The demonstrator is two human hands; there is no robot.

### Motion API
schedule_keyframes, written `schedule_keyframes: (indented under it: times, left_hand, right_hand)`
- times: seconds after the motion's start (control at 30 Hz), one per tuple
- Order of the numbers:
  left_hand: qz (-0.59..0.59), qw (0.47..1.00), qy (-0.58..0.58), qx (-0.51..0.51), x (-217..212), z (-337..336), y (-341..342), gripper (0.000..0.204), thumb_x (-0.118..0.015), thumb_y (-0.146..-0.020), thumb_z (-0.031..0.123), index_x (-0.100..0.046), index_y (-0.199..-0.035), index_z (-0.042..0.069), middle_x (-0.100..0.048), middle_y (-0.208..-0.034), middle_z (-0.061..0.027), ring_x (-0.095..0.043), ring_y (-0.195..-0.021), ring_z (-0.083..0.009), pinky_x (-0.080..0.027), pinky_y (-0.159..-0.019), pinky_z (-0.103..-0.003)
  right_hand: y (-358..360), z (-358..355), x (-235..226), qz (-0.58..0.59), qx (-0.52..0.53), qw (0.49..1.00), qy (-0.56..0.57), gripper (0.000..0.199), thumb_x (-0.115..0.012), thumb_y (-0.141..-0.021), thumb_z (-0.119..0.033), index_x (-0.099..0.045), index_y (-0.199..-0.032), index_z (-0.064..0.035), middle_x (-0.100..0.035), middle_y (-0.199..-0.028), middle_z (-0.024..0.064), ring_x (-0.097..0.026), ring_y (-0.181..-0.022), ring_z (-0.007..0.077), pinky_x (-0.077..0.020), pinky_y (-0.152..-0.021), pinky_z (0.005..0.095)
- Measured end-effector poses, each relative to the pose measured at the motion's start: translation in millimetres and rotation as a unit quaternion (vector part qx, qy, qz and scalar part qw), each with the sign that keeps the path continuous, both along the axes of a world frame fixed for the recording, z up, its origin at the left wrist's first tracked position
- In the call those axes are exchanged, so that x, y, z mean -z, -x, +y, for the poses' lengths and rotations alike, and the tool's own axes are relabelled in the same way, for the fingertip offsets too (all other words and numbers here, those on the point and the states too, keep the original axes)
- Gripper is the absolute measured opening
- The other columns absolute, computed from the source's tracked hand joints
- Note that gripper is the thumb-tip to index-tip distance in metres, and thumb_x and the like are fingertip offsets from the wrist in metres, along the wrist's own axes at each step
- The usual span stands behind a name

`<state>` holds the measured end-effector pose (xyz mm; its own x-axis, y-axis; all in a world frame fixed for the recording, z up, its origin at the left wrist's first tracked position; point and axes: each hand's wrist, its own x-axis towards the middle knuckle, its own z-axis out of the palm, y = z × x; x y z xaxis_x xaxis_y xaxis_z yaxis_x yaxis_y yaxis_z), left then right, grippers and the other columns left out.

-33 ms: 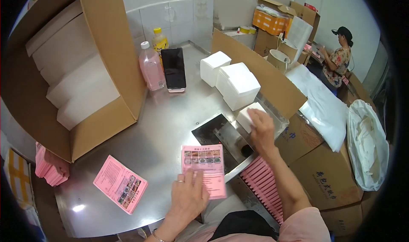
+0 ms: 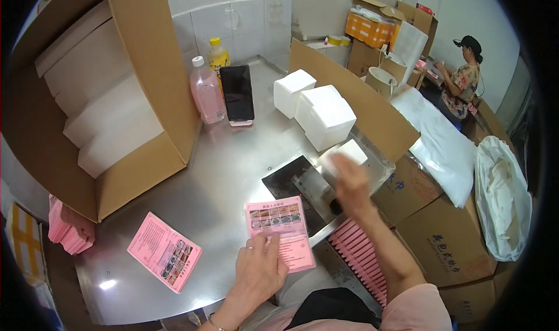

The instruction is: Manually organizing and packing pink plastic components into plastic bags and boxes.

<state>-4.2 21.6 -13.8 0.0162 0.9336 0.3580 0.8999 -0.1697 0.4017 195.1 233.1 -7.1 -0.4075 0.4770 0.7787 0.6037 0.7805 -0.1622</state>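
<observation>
Pink printed sheets (image 2: 278, 219) lie at the near edge of the steel tabletop (image 2: 224, 168), in front of my body, slightly turned. Left hand (image 2: 261, 267): palm down, fingers extended and a little apart, fingertips resting on the sheets' lower half, not clamped. Right hand (image 2: 351, 182): over the small white stack (image 2: 353, 152) at the table's right side, blurred; cannot tell whether the fingers are closed on the pale patch at their tips. Just behind that stack stand two larger white blocks (image 2: 326, 118). A second pink pile (image 2: 166, 252) lies tilted to my left, apart from both hands. Below my right forearm runs a row of pink packets (image 2: 360, 255) (edges up, closely ranked). Farther back, a black phone (image 2: 237, 92) leans beside a pink bottle (image 2: 207, 95).
</observation>
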Motion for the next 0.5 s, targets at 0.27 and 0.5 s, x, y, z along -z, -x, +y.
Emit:
schedule_keyframes:
  times: [0.27,0.5]
  left_hand:
    - [0.011,0.999,-0.008,-0.043,-16,-9,6,0.086,-0.076,-0.068,0.026,-0.042,-0.144,0.003,-0.05,-0.096,-0.0182,-0.05,-0.087,-0.036,-0.039,-0.075,-0.045]
    - [-0.082,0.995,0.059,-0.015,-26,24,23,0.093,-0.074,-0.078,0.023,-0.022,-0.151,-0.002,-0.052,-0.1,-0.0235,-0.051,-0.09,-0.0397,-0.042,-0.08,-0.047]
  right_hand:
    - [76,-106,23,-0.153,-0.24,0.959,0.015,0.026,-0.058,-0.081,-0.016,-0.065,-0.103,-0.0024,-0.059,-0.093,0.0176,-0.059,-0.094,0.0336,-0.0315,-0.104,0.0675]
    - [90,-42,38,-0.105,-0.131,0.975,0.143,0.02,-0.058,-0.079,-0.011,-0.065,-0.096,-0.002,-0.064,-0.096,0.0172,-0.061,-0.094,0.0347,-0.038,-0.098,0.0617]
